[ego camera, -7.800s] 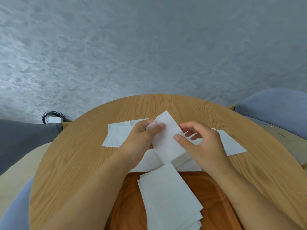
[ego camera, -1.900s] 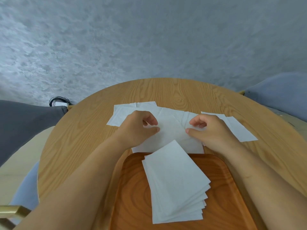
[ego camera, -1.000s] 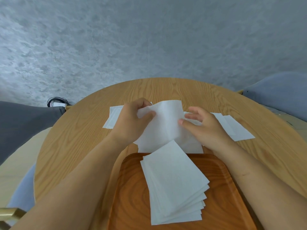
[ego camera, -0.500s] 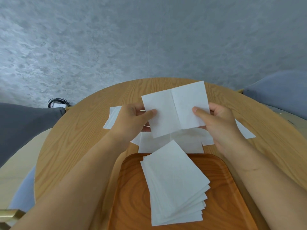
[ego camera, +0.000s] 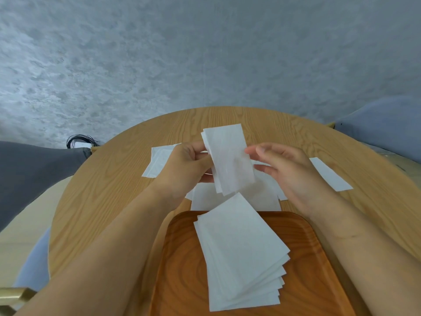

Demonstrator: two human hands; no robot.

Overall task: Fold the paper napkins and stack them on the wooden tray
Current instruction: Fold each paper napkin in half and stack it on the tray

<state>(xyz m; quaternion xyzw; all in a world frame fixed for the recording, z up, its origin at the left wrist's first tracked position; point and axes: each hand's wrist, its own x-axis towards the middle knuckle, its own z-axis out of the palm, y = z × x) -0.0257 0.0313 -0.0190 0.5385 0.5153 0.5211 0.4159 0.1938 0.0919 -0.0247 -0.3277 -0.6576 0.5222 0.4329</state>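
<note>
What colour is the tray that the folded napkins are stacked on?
The tray is reddish-brown wood with visible darker grain, darker than the table; it shows best in the head view.

Both forearms reach forward, bare, hands level. Left hand [ego camera: 184,169] pinches the folded napkin [ego camera: 229,159] by its left edge. Right hand [ego camera: 290,176] is loose, fingers nearly straight, tips at the napkin's right edge.

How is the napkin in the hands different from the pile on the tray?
The held napkin is one folded piece, up in the air, pinched by the left hand; the pile on the wooden tray is many pieces lying flat. The held napkin looks narrower than the pile. Both are white folded paper.
</note>
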